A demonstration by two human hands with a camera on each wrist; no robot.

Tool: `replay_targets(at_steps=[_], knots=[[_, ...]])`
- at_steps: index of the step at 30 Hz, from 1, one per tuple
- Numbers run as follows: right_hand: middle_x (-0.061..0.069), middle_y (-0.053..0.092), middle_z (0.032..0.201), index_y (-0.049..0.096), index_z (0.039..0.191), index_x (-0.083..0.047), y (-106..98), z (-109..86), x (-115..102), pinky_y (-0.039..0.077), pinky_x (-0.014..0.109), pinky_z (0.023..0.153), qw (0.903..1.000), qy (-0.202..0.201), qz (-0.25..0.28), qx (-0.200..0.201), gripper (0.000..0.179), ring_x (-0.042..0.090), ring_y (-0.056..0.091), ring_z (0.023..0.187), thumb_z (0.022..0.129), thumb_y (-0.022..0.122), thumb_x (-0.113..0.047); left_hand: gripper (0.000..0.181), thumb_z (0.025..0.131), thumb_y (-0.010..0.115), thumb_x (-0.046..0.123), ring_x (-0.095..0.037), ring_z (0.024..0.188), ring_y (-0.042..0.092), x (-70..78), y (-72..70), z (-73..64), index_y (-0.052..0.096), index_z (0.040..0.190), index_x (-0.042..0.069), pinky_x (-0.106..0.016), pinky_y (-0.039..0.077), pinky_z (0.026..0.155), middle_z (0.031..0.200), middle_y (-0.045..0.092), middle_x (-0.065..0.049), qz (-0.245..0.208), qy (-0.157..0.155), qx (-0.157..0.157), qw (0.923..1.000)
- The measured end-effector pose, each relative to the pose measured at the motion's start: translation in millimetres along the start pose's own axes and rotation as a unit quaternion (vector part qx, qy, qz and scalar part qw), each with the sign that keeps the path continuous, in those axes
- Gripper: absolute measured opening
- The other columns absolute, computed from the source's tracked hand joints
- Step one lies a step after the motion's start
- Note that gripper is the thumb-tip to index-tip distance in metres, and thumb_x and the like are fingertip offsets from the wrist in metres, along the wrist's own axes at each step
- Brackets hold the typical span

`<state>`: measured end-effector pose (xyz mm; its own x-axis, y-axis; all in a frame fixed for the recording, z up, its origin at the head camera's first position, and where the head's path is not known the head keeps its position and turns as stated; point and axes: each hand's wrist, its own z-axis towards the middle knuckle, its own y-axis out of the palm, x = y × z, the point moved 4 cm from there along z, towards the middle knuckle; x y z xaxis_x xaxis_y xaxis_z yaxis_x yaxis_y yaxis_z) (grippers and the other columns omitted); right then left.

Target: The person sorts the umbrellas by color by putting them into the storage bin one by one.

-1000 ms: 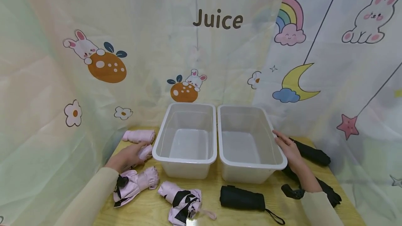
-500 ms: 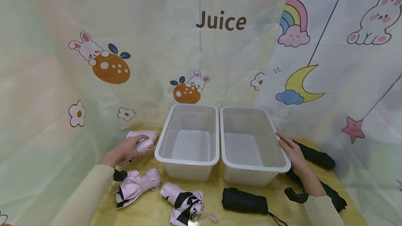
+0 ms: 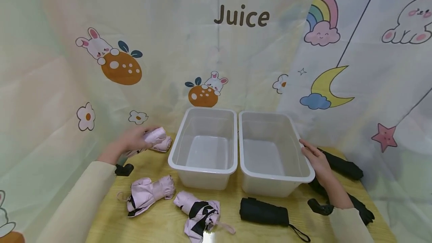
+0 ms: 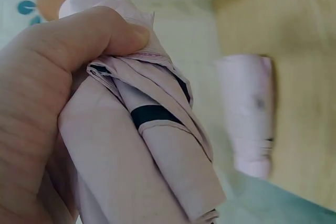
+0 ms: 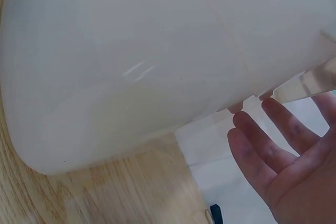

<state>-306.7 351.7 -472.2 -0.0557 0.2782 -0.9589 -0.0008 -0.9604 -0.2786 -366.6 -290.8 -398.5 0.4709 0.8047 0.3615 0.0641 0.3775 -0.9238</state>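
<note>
My left hand (image 3: 133,140) grips a folded pink umbrella (image 3: 154,136), raised at the far left of the table. In the left wrist view, the thumb presses across the umbrella's pink and black cloth (image 4: 152,145). Another pink umbrella (image 3: 164,145) lies just behind it, partly hidden. My right hand (image 3: 318,162) rests at the right side of the right white bin (image 3: 270,188). Its fingers are mostly straight, with the fingertips (image 5: 239,119) touching the bin's wall in the right wrist view.
A left white bin (image 3: 202,181) stands beside the right one. Two pink umbrellas lie in front, one at the left (image 3: 150,194) and one nearer the middle (image 3: 199,213). Black umbrellas lie at front (image 3: 263,212) and right (image 3: 342,164), one partly behind the right forearm (image 3: 361,209).
My left hand has taken hold of the pink umbrella and lifted it from the table, up and slightly left. The right hand stays at the bin's side. The head view has shifted slightly.
</note>
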Motion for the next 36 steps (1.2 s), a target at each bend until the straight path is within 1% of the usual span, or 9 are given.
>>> replay_targets(at_steps=[3,6,12,16,21,25,28,32,36], knots=[[0.006,0.039,0.145,0.031,0.154,-0.019,-1.3,1.1,-1.5,0.053,0.025,0.075,1.0000,0.001,0.004,-0.002,0.059,-0.002,0.057,0.098,0.101,0.048,-0.041,0.072,0.076,0.079,0.016,-0.020,0.075,0.055,10.6,-14.8,8.6,0.050,0.142,0.018,-0.035,0.046,0.061,0.105,0.063,-0.007,0.016,-0.001,0.005,0.9999],[0.012,0.032,0.152,0.031,0.154,-0.020,-0.5,2.1,-1.1,0.053,0.025,0.075,1.0000,0.009,0.003,-0.004,0.059,-0.004,0.057,0.099,0.101,0.048,-0.040,0.072,0.076,0.080,0.017,-0.021,0.075,0.056,20.6,-24.7,14.6,0.050,0.142,0.018,-0.036,0.047,0.061,0.106,0.064,-0.008,0.016,0.003,0.010,0.9998],[0.018,0.031,0.151,0.030,0.154,-0.019,-4.5,0.4,0.9,0.054,0.027,0.075,0.9999,0.011,-0.007,0.001,0.060,-0.001,0.058,0.097,0.101,0.047,-0.042,0.065,0.077,0.079,0.021,-0.022,0.084,0.059,43.5,-33.3,35.5,0.050,0.134,0.020,-0.036,0.048,0.067,0.116,0.063,-0.010,0.008,0.012,0.019,0.9997],[0.019,0.032,0.150,0.030,0.154,-0.020,-2.8,3.7,1.5,0.054,0.030,0.075,0.9999,0.010,-0.004,-0.003,0.060,0.002,0.060,0.097,0.101,0.047,-0.043,0.057,0.076,0.078,0.020,-0.021,0.083,0.059,57.6,-36.4,48.5,0.054,0.128,0.024,-0.036,0.047,0.066,0.116,0.064,-0.006,0.007,0.022,0.029,0.9993],[0.021,0.028,0.153,0.030,0.154,-0.022,0.2,3.0,1.5,0.054,0.028,0.075,0.9999,0.015,0.004,0.000,0.061,0.001,0.059,0.097,0.100,0.048,-0.044,0.057,0.075,0.079,0.019,-0.023,0.084,0.057,82.9,-34.1,65.1,0.060,0.128,0.025,-0.037,0.048,0.069,0.115,0.064,-0.004,-0.007,0.039,0.026,0.9989],[0.022,0.023,0.155,0.029,0.154,-0.021,1.7,3.2,-0.3,0.053,0.028,0.076,0.9999,0.015,-0.002,-0.003,0.063,-0.002,0.058,0.097,0.100,0.048,-0.046,0.057,0.075,0.081,0.020,-0.024,0.087,0.056,100.2,-29.7,80.1,0.062,0.129,0.026,-0.039,0.048,0.071,0.114,0.064,-0.002,-0.001,0.041,0.021,0.9989],[0.021,0.021,0.156,0.029,0.154,-0.020,1.3,1.4,-0.5,0.053,0.028,0.076,0.9998,0.019,-0.009,-0.001,0.064,-0.003,0.057,0.096,0.100,0.048,-0.047,0.057,0.076,0.080,0.024,-0.022,0.089,0.056,109.0,-21.3,93.5,0.062,0.130,0.029,-0.037,0.049,0.073,0.114,0.062,0.002,-0.001,0.036,0.003,0.9994],[0.022,0.022,0.156,0.029,0.154,-0.020,0.9,0.5,-0.8,0.053,0.027,0.077,0.9998,0.016,-0.007,0.000,0.063,-0.003,0.056,0.097,0.100,0.047,-0.046,0.056,0.079,0.078,0.023,-0.023,0.091,0.055,117.7,-9.3,113.2,0.061,0.132,0.029,-0.035,0.049,0.072,0.115,0.060,0.001,-0.027,0.036,-0.023,0.9987],[0.021,0.024,0.155,0.031,0.154,-0.021,0.4,0.5,0.0,0.053,0.026,0.077,0.9999,0.013,-0.004,0.005,0.062,-0.003,0.057,0.097,0.100,0.047,-0.047,0.054,0.079,0.079,0.023,-0.023,0.088,0.055,125.6,0.0,130.0,0.063,0.130,0.029,-0.034,0.049,0.068,0.112,0.061,0.001,-0.034,0.043,-0.024,0.9982]])
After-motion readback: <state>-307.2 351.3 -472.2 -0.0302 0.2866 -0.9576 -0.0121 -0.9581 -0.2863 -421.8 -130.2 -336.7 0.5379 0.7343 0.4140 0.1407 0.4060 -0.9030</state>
